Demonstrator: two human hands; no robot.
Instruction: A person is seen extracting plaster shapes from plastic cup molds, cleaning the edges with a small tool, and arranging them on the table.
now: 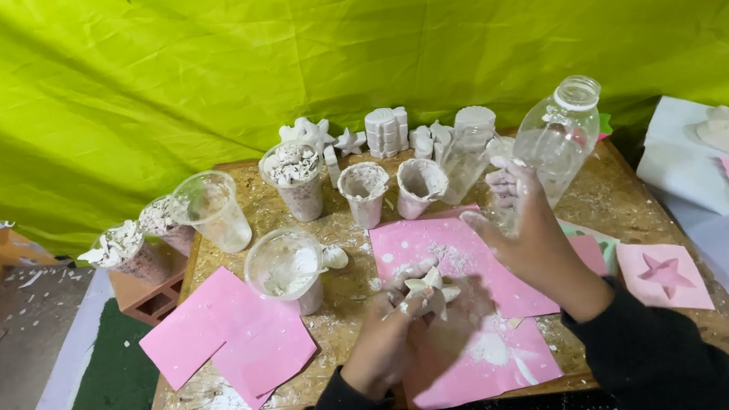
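The left hand (386, 332) grips a white plaster star (431, 289) over the pink sheet (473, 310) near the surface's front; best keep it low there. The right hand (523, 234) hovers open, dusty. Far cups (295, 180) hold white shards; the bottle (558, 137) looks nearly empty

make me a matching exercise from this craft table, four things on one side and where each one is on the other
Things:
1. white star piece
2. clear plastic bottle
3. pink sheet with a star cut-out
4. cup of white fragments

Places:
A. on the brick left of the table
B. near the table's right edge
C. gripped in the left hand
D. far right of the table, just beyond the raised right hand

Pairs: 1-C, 2-D, 3-B, 4-A
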